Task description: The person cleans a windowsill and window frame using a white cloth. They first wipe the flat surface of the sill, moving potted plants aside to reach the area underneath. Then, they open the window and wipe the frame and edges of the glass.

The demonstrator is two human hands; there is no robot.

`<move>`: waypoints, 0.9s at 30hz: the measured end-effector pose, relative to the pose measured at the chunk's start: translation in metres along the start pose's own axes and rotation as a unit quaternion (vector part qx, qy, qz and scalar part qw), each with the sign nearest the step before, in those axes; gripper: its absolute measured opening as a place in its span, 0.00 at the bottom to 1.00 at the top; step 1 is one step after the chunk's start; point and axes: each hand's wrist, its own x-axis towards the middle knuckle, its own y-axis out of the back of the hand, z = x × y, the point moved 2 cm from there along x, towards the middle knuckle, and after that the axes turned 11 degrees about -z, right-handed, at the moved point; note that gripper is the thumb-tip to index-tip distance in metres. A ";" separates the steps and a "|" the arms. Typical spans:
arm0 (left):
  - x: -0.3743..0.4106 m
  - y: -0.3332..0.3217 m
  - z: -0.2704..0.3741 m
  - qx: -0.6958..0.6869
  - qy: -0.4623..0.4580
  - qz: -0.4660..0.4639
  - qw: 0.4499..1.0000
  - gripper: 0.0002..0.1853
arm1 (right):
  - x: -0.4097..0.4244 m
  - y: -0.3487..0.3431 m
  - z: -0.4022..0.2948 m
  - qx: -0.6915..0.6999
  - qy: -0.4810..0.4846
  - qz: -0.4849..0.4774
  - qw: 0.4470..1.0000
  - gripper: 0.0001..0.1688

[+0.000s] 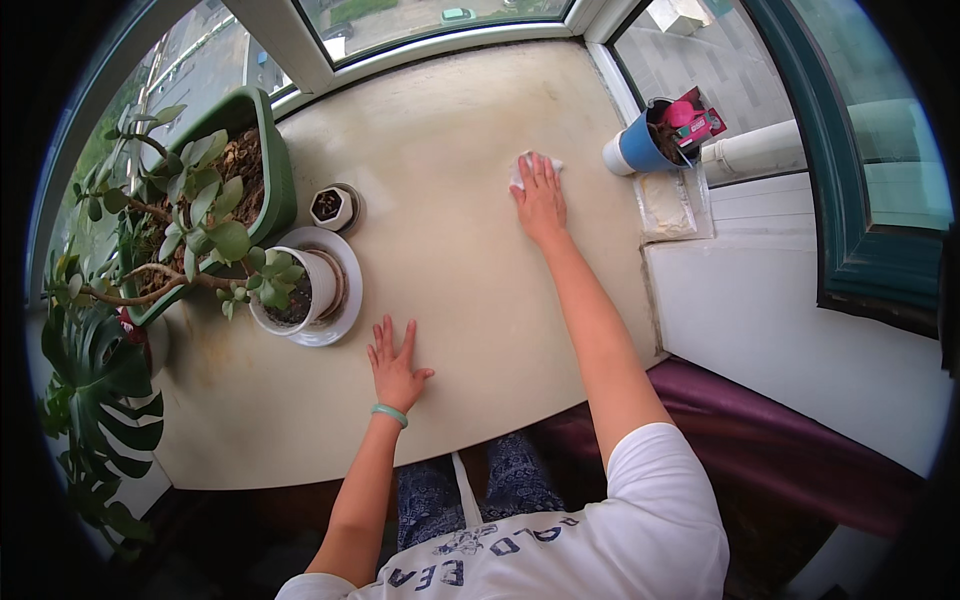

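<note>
Beneath the fingers of my right hand (543,204) a crumpled white cloth or tissue (519,178) is pressed flat against the cream windowsill (457,225). Only the cloth's edges show around the fingers. My left hand (397,375) rests palm down on the sill nearer to me, fingers spread, holding nothing. A pale green bangle (389,415) circles that wrist. Just up and left of this hand, a white pot (321,281) with soil stands on a white saucer (354,300).
A long green planter (279,180) with a succulent (202,202) fills the left side. Beside it stands a small white pot (332,208). At right, a blue-and-white pot (643,146) holds a pink scoop (681,113), near a clear packet (666,204). Monstera leaves (105,382) hang at far left.
</note>
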 end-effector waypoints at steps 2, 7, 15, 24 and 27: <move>0.002 -0.002 -0.001 0.004 -0.009 0.003 1.000 0.56 | 0.041 0.006 0.034 -0.005 -0.029 0.002 1.000 0.35; 0.001 -0.007 -0.003 0.027 -0.013 0.003 1.000 0.57 | 0.007 0.010 0.044 0.006 -0.004 0.007 1.000 0.34; 0.001 -0.008 0.001 0.046 0.001 0.003 0.999 0.57 | -0.321 0.028 -0.043 0.103 -0.030 -0.136 0.985 0.38; 0.002 -0.003 0.007 -0.021 -0.013 0.022 0.999 0.57 | -0.230 0.036 0.041 0.065 -0.068 -0.043 0.995 0.40; 0.004 -0.003 0.010 -0.040 -0.011 0.030 0.999 0.56 | -0.129 0.034 0.070 0.046 -0.020 -0.025 0.998 0.39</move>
